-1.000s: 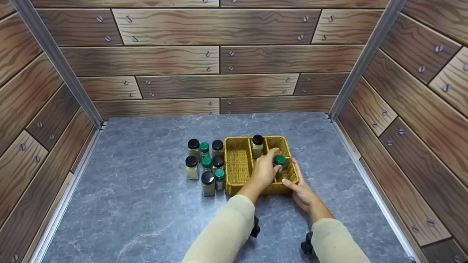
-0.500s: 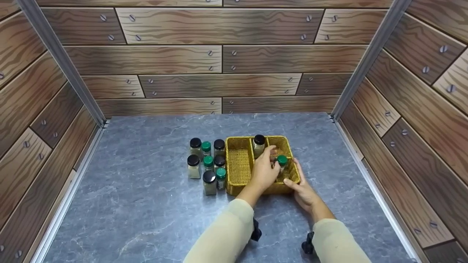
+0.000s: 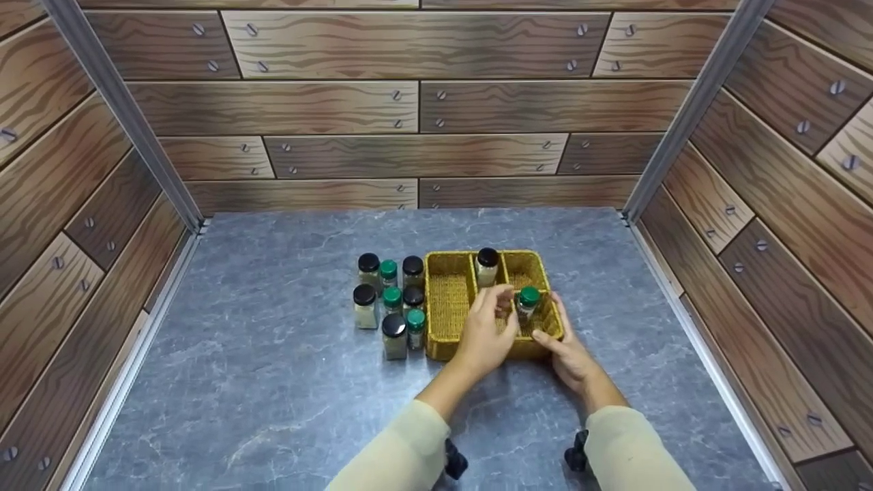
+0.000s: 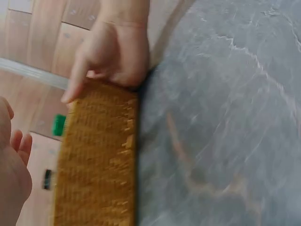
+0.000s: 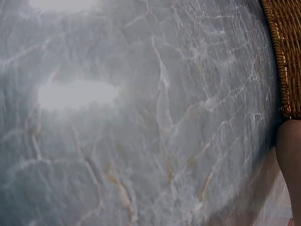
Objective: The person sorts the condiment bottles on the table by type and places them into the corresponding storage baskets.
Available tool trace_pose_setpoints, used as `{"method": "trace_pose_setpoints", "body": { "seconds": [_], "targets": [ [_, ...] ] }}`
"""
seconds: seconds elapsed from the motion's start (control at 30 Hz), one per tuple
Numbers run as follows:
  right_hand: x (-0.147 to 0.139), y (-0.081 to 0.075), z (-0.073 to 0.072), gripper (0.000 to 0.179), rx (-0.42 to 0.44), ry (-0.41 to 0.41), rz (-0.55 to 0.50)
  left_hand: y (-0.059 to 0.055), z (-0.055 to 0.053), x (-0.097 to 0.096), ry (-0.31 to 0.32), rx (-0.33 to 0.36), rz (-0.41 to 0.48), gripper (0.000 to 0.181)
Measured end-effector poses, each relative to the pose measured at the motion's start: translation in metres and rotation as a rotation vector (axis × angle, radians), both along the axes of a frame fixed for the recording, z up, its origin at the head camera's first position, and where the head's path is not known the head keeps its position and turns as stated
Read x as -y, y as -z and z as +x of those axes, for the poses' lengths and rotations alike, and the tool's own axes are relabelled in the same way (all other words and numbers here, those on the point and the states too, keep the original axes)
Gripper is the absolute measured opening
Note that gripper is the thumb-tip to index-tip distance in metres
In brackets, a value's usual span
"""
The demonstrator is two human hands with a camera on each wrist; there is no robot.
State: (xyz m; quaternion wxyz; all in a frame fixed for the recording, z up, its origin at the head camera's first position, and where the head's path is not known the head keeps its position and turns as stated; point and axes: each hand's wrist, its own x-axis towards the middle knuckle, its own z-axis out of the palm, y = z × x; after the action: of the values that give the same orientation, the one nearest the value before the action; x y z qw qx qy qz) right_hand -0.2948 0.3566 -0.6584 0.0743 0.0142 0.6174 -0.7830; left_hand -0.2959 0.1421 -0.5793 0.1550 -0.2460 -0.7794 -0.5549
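A woven basket (image 3: 442,349) with several compartments stands on the table. In its front right compartment is a small spice jar (image 3: 527,304) with a green cap, upright. A larger spice jar (image 3: 486,269) with a black cap stands in the back middle part. My left hand (image 3: 487,333) hovers over the basket's front, its fingers loosely bent around nothing, just left of the green-capped jar. The right hand (image 3: 577,363) holds the basket's front right corner, thumb over the front rim and fingers along the side. In the left wrist view the basket's front wall (image 4: 99,155) appears blurred.
Left of the basket several more spice jars with black and green caps cluster together, among them a front black-capped jar (image 3: 394,337) and a green-capped jar (image 3: 415,329) close to the basket wall. Wood-patterned walls (image 3: 423,109) enclose the grey marbled table (image 3: 273,382).
My left hand has let go of the green-capped jar and moved slightly left and toward me. That jar stays in its compartment. The right hand keeps its hold on the basket corner.
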Motion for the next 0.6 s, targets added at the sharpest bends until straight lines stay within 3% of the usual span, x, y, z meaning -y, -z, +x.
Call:
{"method": "trace_pose_setpoints", "body": {
  "seconds": [0.2, 0.43, 0.6],
  "targets": [
    [-0.003, -0.004, -0.002, 0.104, 0.026, 0.011, -0.011, -0.023, 0.006, 0.037, -0.014, -0.019, 0.045, 0.038],
    [0.0, -0.001, -0.003, 0.102, 0.04, -0.01, -0.01, -0.017, 0.014, 0.088, -0.128, -0.009, 0.135, 0.032],
    [0.001, -0.001, -0.002, 0.101, 0.039, -0.018, -0.007, -0.011, 0.021, 0.118, -0.187, 0.058, 0.109, 0.029]
  ]
}}
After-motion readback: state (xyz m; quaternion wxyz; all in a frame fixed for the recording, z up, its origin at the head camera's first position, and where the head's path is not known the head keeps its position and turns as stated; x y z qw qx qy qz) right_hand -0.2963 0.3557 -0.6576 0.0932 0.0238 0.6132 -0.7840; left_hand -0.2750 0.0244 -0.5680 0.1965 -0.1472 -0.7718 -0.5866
